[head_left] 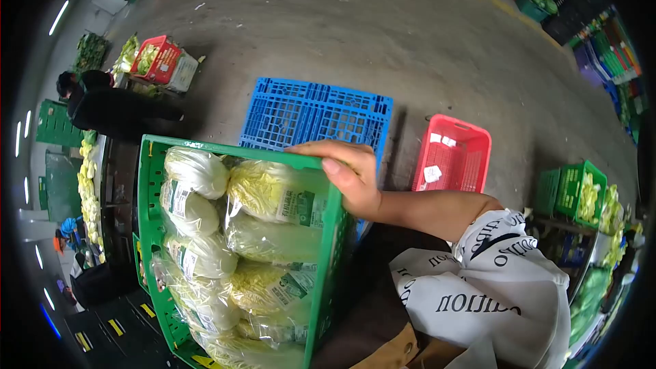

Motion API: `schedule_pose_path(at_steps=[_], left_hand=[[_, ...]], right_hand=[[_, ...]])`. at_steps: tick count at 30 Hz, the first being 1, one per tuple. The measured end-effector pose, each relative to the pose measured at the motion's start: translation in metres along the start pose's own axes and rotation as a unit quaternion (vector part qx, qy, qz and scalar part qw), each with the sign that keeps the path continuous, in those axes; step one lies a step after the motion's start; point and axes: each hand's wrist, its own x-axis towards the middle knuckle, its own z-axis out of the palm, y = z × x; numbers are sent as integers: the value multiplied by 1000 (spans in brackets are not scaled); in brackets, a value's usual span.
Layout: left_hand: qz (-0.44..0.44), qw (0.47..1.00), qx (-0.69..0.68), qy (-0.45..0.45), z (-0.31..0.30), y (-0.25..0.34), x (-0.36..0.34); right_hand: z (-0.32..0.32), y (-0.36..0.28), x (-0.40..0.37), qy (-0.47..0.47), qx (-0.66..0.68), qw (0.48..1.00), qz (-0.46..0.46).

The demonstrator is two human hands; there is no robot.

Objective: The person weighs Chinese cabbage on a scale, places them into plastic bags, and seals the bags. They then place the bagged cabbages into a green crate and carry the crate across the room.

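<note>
My right hand [352,172] grips the top far-right corner of a green plastic crate [333,232]. Its fingers lie along the rim, with the thumb bent over the inner side. Packed in two rows inside the crate are several Chinese cabbages [273,195] in clear plastic wrap with green-and-white labels. The crate is close in front of my body and covers part of a blue plastic pallet [321,113] on the floor beyond it. My left hand does not show.
A red crate [451,157] stands right of the pallet. At the left, a person in dark clothes [113,106] bends near a red crate of greens [158,60]. Green crates with vegetables [581,195] stand at the right. Concrete floor [273,20] stretches ahead.
</note>
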Motion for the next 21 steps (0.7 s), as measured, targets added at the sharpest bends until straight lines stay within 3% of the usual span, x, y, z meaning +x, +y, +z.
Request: schedule_pose_path(at_steps=[8, 11, 13, 15, 17, 19, 21], left_hand=[[-6, 996, -58, 68, 11, -29, -66], [-13, 987, -88, 132, 44, -24, -91], [-96, 983, -145, 50, 44, -32, -86], [80, 948, -306, -36, 76, -62, -81], [23, 948, -304, -92, 92, -54, -95], [7, 943, -331, -23, 122, -39, -109], [-23, 931, -363, -20, 135, -38, -112]], right_hand=[[17, 75, 75, -17, 48, 998, 47], [39, 98, 118, 7, 111, 990, 82], [51, 116, 148, -7, 118, 988, 97], [45, 149, 176, -37, 83, 992, 85], [52, 160, 200, -64, 57, 993, 82], [61, 171, 220, -83, 53, 992, 82], [59, 183, 230, -89, 31, 986, 134]])
